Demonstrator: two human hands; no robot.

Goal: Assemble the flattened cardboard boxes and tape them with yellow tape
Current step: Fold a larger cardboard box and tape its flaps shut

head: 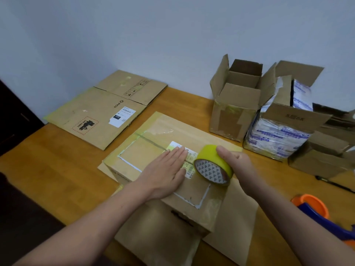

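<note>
A cardboard box (146, 156) stands in front of me with its top flaps folded shut, resting on a flat cardboard sheet (194, 129). My left hand (165, 169) lies flat, fingers together, pressing on the box top over a white label. My right hand (238, 164) grips a roll of yellow tape (213, 164) held on edge against the box top, right beside my left fingertips. A flattened box (96, 116) with a PICO print lies at the back left.
Open assembled boxes stand at the right: a plain one (234, 104) and one wrapped in printed tape (278, 135), with more cardboard (324, 156) beyond. An orange and blue tape dispenser (317, 210) and a black pen (334, 183) lie at the right. The wall is close behind.
</note>
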